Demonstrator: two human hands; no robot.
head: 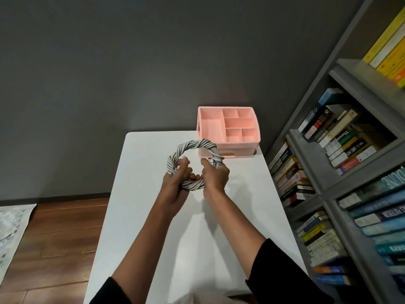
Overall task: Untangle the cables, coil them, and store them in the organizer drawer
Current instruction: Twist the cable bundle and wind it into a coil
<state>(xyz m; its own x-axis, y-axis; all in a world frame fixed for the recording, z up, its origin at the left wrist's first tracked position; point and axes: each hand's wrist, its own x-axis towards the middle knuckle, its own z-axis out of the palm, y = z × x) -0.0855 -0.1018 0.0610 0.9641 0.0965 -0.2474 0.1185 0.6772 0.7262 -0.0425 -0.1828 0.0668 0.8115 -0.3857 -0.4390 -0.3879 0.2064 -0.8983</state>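
Note:
A grey cable coil, wound into a twisted ring, is held upright above the white table. My left hand grips the ring's lower left side. My right hand grips its right side, thumb up near a white end piece. The pink organizer stands at the table's far right corner, with several open top compartments and a shut drawer in its front.
A grey bookshelf packed with books runs along the table's right edge. A dark grey wall stands behind the table. Wooden floor and a patterned rug lie to the left.

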